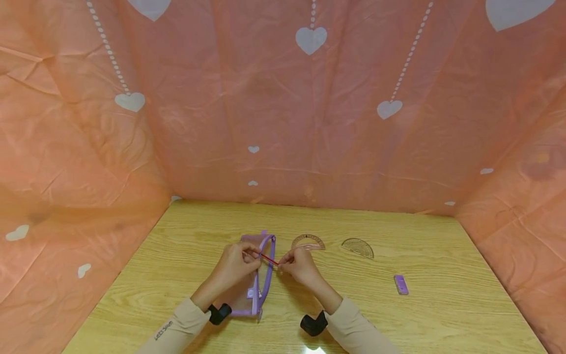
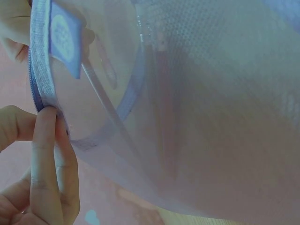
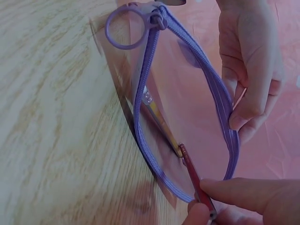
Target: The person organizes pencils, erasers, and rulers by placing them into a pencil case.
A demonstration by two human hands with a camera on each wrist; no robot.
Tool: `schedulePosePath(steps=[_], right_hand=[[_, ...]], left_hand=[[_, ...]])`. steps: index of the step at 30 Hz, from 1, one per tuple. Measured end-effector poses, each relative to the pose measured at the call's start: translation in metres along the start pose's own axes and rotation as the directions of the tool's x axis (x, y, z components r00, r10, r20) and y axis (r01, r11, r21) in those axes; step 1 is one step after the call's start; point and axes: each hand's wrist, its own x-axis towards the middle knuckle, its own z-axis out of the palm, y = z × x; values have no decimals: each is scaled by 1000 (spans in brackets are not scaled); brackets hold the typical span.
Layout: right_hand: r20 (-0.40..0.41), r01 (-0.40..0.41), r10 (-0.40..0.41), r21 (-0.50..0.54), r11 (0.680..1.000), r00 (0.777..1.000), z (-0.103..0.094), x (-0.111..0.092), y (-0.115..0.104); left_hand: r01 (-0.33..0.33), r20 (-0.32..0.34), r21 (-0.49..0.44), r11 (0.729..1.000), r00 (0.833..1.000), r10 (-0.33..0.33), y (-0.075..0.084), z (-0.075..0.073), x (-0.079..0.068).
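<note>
A translucent purple mesh pencil case lies with its zipped mouth open toward the right. My left hand pinches the zipper edge between thumb and fingers, holding the mouth apart. Between the thumb and fingers of my right hand is a slim red pencil, its far end within the mouth of the case. Inside the case a yellow pencil with a metal band shows. Through the mesh in the left wrist view, a reddish long thing appears blurred. A purple ring pull hangs from the zipper.
Just beyond my right hand lies a pinkish protractor, with a clear protractor to its right. A small purple block sits farther right on the wooden table. Orange sheeting with white hearts encloses the table's back and sides.
</note>
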Motion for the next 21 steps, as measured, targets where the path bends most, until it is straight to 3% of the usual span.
schedulePosePath(steps=[21], right_hand=[[38,-84,80,124,989,996,3,-8,-5]], left_hand=[[0,-14,4,1000,1000,0,1,0,0]])
